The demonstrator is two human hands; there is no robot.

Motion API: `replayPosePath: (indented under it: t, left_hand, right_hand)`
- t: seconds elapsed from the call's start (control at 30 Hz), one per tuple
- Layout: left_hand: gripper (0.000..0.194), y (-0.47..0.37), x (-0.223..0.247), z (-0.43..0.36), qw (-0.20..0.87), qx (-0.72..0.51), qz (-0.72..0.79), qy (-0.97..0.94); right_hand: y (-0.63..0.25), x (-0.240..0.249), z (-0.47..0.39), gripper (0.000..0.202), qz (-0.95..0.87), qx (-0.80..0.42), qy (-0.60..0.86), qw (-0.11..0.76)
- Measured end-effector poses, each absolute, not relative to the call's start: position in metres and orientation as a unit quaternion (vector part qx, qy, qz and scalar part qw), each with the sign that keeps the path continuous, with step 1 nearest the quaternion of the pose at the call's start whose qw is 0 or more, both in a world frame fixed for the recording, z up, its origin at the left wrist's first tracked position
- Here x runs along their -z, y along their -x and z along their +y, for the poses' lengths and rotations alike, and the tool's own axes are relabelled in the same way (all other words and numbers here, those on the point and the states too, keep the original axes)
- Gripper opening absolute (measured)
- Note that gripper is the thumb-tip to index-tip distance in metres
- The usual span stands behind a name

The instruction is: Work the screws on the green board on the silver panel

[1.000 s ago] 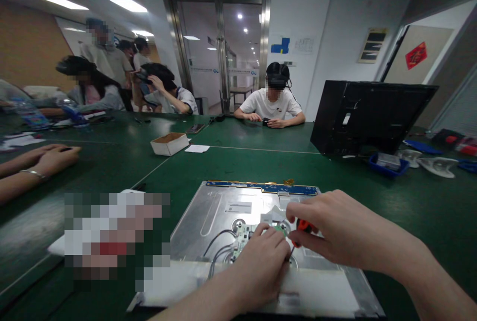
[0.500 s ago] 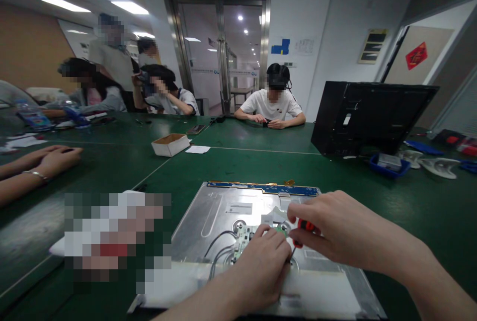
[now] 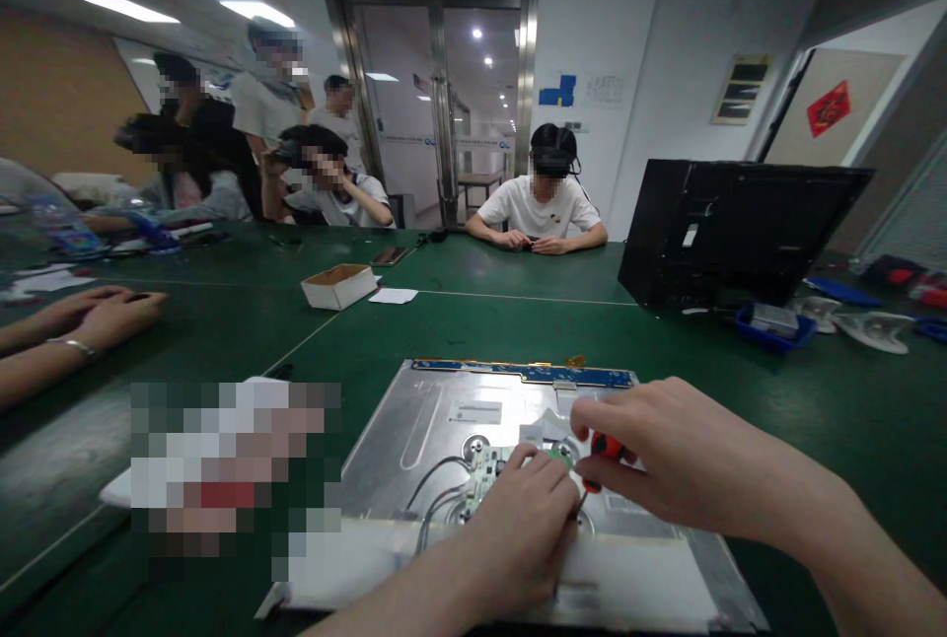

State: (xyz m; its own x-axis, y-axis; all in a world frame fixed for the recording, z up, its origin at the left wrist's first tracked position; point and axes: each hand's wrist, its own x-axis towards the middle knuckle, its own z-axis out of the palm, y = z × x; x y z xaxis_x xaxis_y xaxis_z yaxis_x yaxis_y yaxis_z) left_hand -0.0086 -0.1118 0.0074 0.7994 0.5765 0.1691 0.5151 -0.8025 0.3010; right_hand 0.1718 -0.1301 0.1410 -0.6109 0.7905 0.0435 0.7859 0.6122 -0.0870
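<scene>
My right hand (image 3: pixel 651 455) is closed on a red and black screwdriver (image 3: pixel 605 448), which tilts with its thin shaft down beside my left fingers. My left hand (image 3: pixel 522 514) lies over a small green circuit board (image 3: pixel 484 467), its fingers bent and close together. Whatever its fingertips hold, and the screwdriver's tip, are hidden. Beneath both hands lies a flat metal display panel (image 3: pixel 429 420) with round raised spots. Black cables (image 3: pixel 433 474) run from the board's left side. Along the panel's far edge runs a blue circuit strip (image 3: pixel 488 373).
The green table (image 3: pixel 459 331) holds an open white box (image 3: pixel 338 289), a paper slip (image 3: pixel 394 296) and, at right, a black monitor (image 3: pixel 740 233) beside a blue tray (image 3: pixel 775 326). Another person's hands (image 3: pixel 110 317) rest at left. A co-worker (image 3: pixel 544 208) sits opposite.
The screwdriver's handle has turned slightly in my right hand; both hands stay in place. In the background at left, standing people have shifted, and one more has come into view.
</scene>
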Motion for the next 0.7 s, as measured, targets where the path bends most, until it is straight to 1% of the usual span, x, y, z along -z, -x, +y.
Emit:
replayPosePath:
  t: [0.17, 0.3, 0.43, 0.53, 0.7]
  left_hand:
    - [0.018, 0.0089, -0.0059, -0.1109, 0.123, -0.128, 0.282, -0.943]
    - [0.018, 0.0084, -0.0070, -0.1112, 0.121, -0.125, 0.287, -0.942]
    - [0.011, 0.0083, -0.0096, -0.1119, 0.120, -0.122, 0.286, -0.943]
    - [0.016, 0.0081, -0.0099, -0.1122, 0.122, -0.128, 0.286, -0.942]
    - [0.018, 0.0081, -0.0085, -0.1127, 0.121, -0.143, 0.286, -0.940]
  right_hand:
    - [-0.1711, -0.1437, -0.1344, 0.010, -0.903, -0.035, 0.427, 0.039]
    - [-0.1711, -0.1436, -0.1342, 0.006, -0.903, -0.039, 0.426, 0.039]
    - [-0.1708, -0.1416, -0.1310, 0.006, -0.902, -0.023, 0.430, 0.038]
    - [-0.1704, -0.1415, -0.1317, 0.004, -0.902, -0.021, 0.429, 0.041]
    - [-0.1698, -0.1421, -0.1338, 0.008, -0.901, -0.027, 0.431, 0.043]
